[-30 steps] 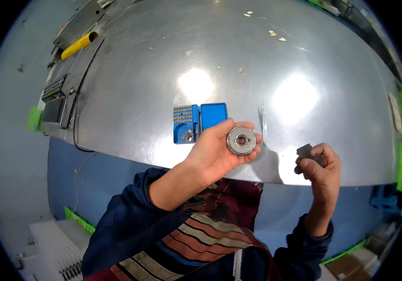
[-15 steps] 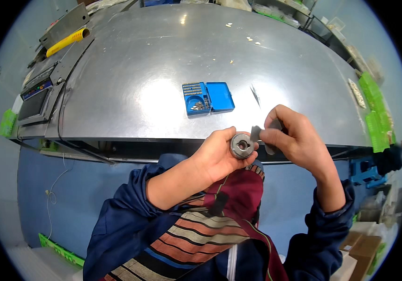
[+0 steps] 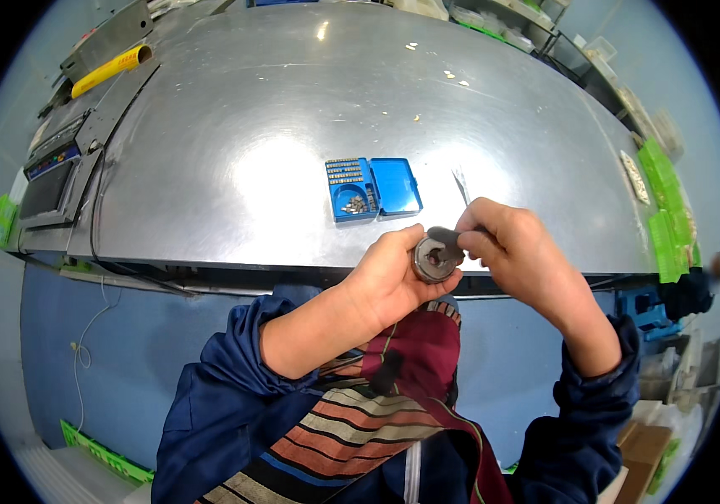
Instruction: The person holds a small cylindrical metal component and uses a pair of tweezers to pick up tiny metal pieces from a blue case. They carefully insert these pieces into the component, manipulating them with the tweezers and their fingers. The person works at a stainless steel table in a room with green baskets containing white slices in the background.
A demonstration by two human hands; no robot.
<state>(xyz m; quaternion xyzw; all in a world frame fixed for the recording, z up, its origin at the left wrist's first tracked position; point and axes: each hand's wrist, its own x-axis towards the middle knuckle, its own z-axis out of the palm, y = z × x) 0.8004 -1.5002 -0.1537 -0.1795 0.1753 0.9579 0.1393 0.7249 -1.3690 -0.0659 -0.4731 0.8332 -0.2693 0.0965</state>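
Head view: your left hand [image 3: 389, 283] cradles a round metal ring [image 3: 439, 271] in its fingers at the steel table's [image 3: 234, 126] near edge; your right hand [image 3: 509, 239] pinches a dark flat piece [image 3: 444, 237] over its upper rim, contact unclear. Beyond lies an open blue case [image 3: 396, 186].

My right hand [image 3: 513, 242] partly hides the dark plate [image 3: 443, 238] | specks [image 3: 450, 76] toward far edge of desk [image 3: 209, 134]: too small to tell

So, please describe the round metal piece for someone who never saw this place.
Find the big shiny grey table, then the left hand at its near edge. This hand holds the round metal piece. Unlike the flat dark piece in the right hand, it is thick, with a central hole.
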